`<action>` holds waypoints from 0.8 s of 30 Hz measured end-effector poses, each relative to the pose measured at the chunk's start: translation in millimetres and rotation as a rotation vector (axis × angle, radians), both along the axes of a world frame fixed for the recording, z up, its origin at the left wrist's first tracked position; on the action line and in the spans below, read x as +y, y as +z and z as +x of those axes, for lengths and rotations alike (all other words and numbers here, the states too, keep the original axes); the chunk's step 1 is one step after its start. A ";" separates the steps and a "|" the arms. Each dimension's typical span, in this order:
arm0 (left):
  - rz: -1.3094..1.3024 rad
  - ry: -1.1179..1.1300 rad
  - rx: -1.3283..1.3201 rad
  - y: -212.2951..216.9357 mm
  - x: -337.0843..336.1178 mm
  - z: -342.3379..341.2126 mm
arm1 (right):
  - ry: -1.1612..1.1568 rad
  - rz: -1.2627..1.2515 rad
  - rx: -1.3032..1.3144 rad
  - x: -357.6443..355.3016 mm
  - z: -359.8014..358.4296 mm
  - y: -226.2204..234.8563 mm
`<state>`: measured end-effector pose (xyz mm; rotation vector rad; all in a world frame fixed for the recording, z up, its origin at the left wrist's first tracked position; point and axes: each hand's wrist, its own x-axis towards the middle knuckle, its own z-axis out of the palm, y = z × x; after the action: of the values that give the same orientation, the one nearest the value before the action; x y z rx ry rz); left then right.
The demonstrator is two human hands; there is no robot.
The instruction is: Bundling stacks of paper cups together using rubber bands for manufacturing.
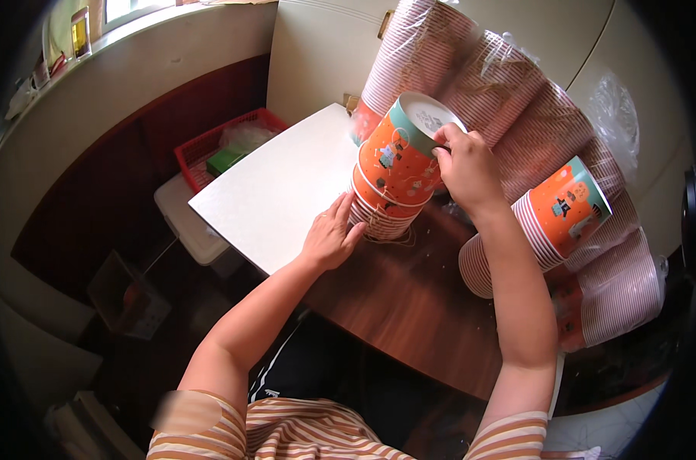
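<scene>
— Striped brown-and-white shirt cloth [317,429] is nearest us. Beyond it, what are the hands doing?
— The right hand [474,172] pinches the upturned base edge of a round orange paper tub with a green band [388,146]. The left hand [331,238] is spread, fingers at the side of the nested white-rimmed tub stack [385,220] below.
— Where's that?
— Upside down, mid-table, where the white surface [286,184] meets the brown wood-grain surface [424,307], before tall plastic-wrapped tub stacks [543,146] lining the far edge.
— How far along?
— Partway, I'd judge. Several tubs are nested, but the top one shows far more wall, so it looks not fully seated; being added or lifted off, I can't tell. Another orange-topped stack [566,211] sits toward the right edge. The wrapped ones look untouched.
</scene>
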<state>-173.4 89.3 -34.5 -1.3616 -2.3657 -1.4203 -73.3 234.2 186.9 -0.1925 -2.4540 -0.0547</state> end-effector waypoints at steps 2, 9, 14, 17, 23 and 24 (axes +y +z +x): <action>-0.010 0.007 0.013 -0.9 0.3 -0.3 | 0.005 0.025 -0.014 3.3 -1.7 -2.4; -0.033 0.011 0.027 -0.7 0.2 -2.9 | -0.005 0.002 -0.037 2.6 -3.1 -7.8; -0.053 0.013 0.034 -1.0 -0.7 -2.4 | -0.009 -0.009 -0.053 3.3 -4.4 -8.6; -0.057 0.020 0.040 -0.2 -0.9 -1.6 | -0.013 -0.012 -0.058 1.9 -4.1 -9.9; -0.066 0.017 0.035 1.4 -0.8 0.6 | -0.012 0.002 -0.063 3.0 -2.3 -14.5; -0.069 0.016 0.036 2.1 -0.3 1.4 | -0.013 -0.003 -0.065 3.7 -1.2 -14.9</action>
<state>-172.0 89.0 -32.4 -1.3693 -2.4183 -1.3105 -74.4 237.9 172.0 -0.2116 -2.5183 -0.0643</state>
